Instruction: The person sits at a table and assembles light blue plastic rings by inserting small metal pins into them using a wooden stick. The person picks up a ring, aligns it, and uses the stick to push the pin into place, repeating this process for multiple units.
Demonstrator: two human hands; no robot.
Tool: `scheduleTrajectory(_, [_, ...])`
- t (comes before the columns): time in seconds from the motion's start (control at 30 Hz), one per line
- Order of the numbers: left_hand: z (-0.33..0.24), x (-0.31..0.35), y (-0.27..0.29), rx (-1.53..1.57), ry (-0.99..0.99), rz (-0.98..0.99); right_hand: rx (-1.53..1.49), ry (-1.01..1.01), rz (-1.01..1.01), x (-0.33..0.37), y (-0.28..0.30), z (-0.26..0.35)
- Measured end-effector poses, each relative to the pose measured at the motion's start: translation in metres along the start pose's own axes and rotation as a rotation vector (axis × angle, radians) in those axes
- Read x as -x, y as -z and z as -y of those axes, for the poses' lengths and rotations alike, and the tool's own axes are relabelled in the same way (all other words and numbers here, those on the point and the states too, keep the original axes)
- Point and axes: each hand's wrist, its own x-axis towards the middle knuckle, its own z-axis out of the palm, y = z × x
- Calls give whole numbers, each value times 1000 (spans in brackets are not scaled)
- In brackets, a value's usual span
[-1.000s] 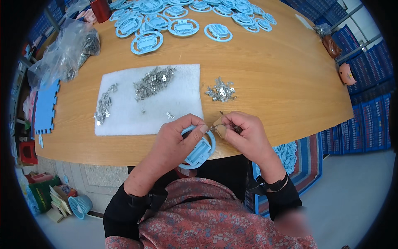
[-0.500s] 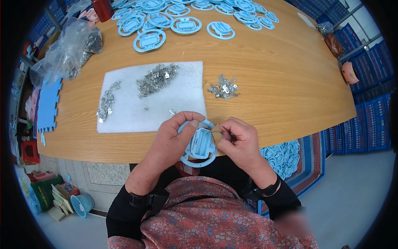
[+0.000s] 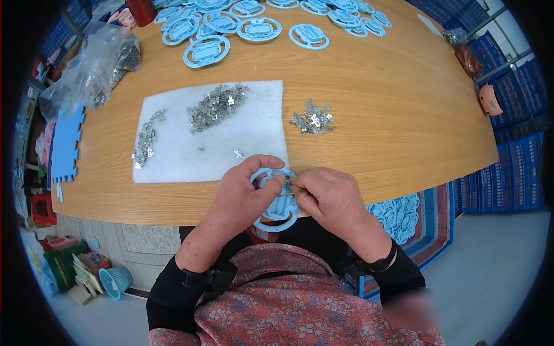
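Gripped in the left hand [image 3: 245, 193] is a light blue plastic ring [image 3: 276, 202], round with a plate across its middle, held at the near edge of the wooden table [image 3: 404, 115] just above the person's lap. Thumb and fingers are closed around the ring's left rim. On the ring's right side the right hand [image 3: 330, 199] has its fingertips pressed together, pinching a small metal piece [image 3: 290, 185] against the plate (too small to tell its shape). Both hands touch the ring and meet over it.

Just beyond the hands lies a white foam sheet [image 3: 259, 138]. On it rest a pile of small metal parts [image 3: 216, 106] toward its far side, a smaller heap [image 3: 144, 141] near its left edge, and a few loose pieces close to the hands. Another small heap of metal parts [image 3: 313, 120] sits on bare wood just right of the sheet.

Along the far edge of the table many more blue rings [image 3: 254, 23] are spread flat. At the far left lies a clear plastic bag [image 3: 95, 69] holding metal parts, and near it a blue foam tile [image 3: 64, 144] hangs over the left edge.
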Motion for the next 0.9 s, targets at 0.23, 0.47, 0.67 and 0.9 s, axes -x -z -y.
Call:
scheduleTrajectory(0.23, [1, -1, -2, -26, -3, -5, 135, -11, 130, 13, 7, 6])
scheduleTrajectory(0.47, [4, -2, 0, -41, -24, 1, 57, -145, 164, 14, 17, 4])
scheduleTrajectory(0.67, [6, -4, 0, -56, -40, 5, 114, -108, 69, 19, 7, 2])
scheduleTrajectory(0.9, [6, -2, 0, -39, -32, 5, 153, -143, 141, 9, 13, 12])
